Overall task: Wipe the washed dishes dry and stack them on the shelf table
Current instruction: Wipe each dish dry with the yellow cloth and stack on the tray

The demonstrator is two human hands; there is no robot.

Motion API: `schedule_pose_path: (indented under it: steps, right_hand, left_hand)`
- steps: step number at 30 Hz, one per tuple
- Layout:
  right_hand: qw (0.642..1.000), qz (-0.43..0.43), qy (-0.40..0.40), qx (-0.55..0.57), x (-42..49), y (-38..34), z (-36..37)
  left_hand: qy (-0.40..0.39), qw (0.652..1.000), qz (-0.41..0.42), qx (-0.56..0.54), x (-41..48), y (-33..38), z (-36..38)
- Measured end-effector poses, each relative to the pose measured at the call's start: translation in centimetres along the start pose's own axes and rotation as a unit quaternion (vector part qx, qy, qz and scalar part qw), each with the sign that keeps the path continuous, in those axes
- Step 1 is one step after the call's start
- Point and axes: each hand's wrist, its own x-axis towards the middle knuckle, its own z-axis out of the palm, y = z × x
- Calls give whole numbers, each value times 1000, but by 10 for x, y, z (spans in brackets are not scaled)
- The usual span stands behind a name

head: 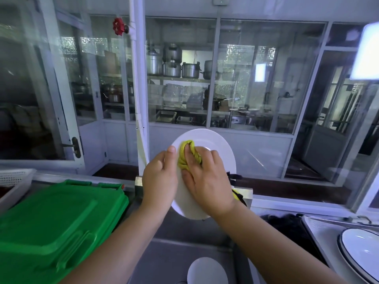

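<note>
A white plate [217, 146] is held up, tilted on edge, above a steel sink [170, 253]. My left hand [159, 177] grips its left rim, thumb on the front face. My right hand [207, 177] presses a bunched yellow-green cloth [185, 154] against the plate's face, fingers curled over the cloth. A second white plate [207, 271] lies in the sink below. At the far right, a white dish with a dark rim [365, 249] sits on a metal tray [320, 226].
A green plastic bin lid [53, 226] fills the lower left. A white perforated basket [14, 179] sits behind it. A glass partition [225, 78] stands ahead, with pots on shelves beyond. A white pipe [139, 89] runs down just left of the plate.
</note>
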Motion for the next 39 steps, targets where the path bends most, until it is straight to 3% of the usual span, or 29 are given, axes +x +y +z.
schedule_pose_path:
  steps: [11, 19, 28, 36, 39]
  right_hand:
    - [986, 134, -1, -102, 20, 30, -4]
    - [998, -11, -34, -54, -4, -11, 0]
    - [991, -127, -44, -19, -36, 6, -14]
    - [991, 41, -33, -119, -13, 70, -30]
    - [966, 255, -24, 28, -15, 74, -35]
  left_hand:
    - [1, 998, -41, -44, 2, -7, -12]
    - [9, 990, -107, -97, 10, -6, -4]
    - [1, 994, -76, -73, 12, -7, -9]
    - [8, 989, -94, -117, 9, 1, -15]
    - [21, 983, -125, -133, 10, 0, -18]
